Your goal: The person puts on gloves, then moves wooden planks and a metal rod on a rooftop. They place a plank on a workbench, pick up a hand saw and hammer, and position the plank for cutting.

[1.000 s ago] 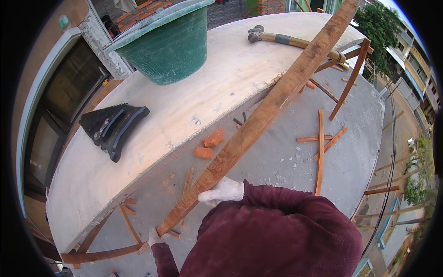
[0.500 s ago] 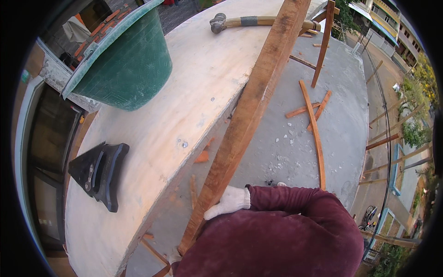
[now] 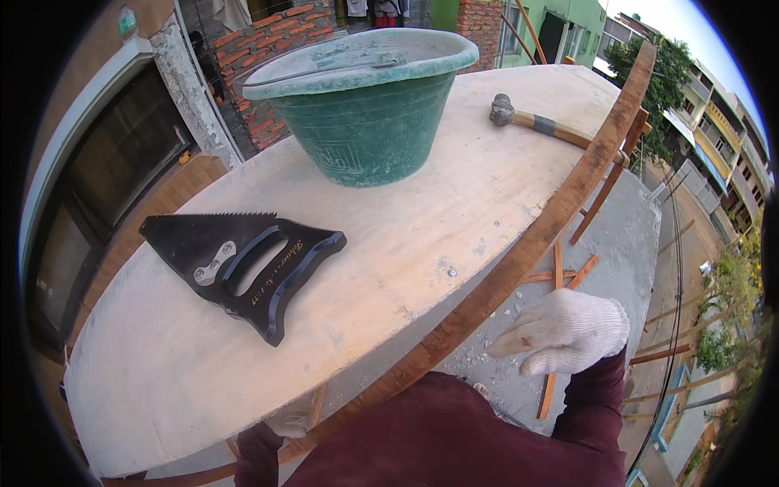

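A long brown wooden plank (image 3: 487, 288) slants from the upper right to the lower left, along the edge of the pale slab (image 3: 389, 276). My gloved left hand (image 3: 290, 424) is at its lower part, gripping it between slab and plank; some fingers are hidden. My gloved right hand (image 3: 568, 331) hangs just right of the plank, off it, fingers loosely bent with nothing visible in them. A black handsaw (image 3: 243, 268) lies on the slab, teeth facing away from me. A hammer (image 3: 540, 126) with a wooden handle lies farther off, its handle end behind the plank.
A green bucket (image 3: 365, 130) with a whitish rim stands on the slab's far side. Below, thin wooden strips (image 3: 560, 276) and pale chips lie on the grey concrete (image 3: 625, 243). A brick wall (image 3: 268, 49) rises behind; a street (image 3: 682, 268) lies down to the right.
My right hand has let go of the plank and moved right and up. My view has swung, so the bucket, saw and hammer sit farther right.
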`<state>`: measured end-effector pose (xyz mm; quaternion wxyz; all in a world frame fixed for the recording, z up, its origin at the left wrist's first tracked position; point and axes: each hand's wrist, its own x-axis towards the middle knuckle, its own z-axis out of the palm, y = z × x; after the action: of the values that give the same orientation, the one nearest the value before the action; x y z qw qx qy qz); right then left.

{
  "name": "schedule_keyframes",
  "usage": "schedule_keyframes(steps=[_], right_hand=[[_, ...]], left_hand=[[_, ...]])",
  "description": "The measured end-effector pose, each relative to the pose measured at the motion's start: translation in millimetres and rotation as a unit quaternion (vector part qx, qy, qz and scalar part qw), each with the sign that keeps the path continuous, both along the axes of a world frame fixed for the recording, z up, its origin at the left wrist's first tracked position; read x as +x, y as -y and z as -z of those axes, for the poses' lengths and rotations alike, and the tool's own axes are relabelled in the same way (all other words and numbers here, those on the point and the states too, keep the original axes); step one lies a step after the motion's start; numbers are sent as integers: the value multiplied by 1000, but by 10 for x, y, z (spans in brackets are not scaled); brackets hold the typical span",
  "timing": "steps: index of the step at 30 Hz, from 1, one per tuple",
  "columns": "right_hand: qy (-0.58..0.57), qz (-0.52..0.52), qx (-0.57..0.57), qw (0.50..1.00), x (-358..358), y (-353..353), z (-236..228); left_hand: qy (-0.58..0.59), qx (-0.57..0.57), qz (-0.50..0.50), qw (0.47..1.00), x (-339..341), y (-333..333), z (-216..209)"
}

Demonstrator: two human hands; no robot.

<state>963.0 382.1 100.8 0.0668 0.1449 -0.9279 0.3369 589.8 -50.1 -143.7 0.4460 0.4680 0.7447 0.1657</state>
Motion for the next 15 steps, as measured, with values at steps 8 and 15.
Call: schedule_keyframes(steps=[8, 15], right_hand=[[-214, 186, 304, 909, -2148, -815, -2110], [282, 8, 163, 946, -3755, -3067, -1491]], left_hand=[[-19, 196, -71, 978, 98, -415, 133], [-64, 208, 6, 976, 539, -310, -1348]])
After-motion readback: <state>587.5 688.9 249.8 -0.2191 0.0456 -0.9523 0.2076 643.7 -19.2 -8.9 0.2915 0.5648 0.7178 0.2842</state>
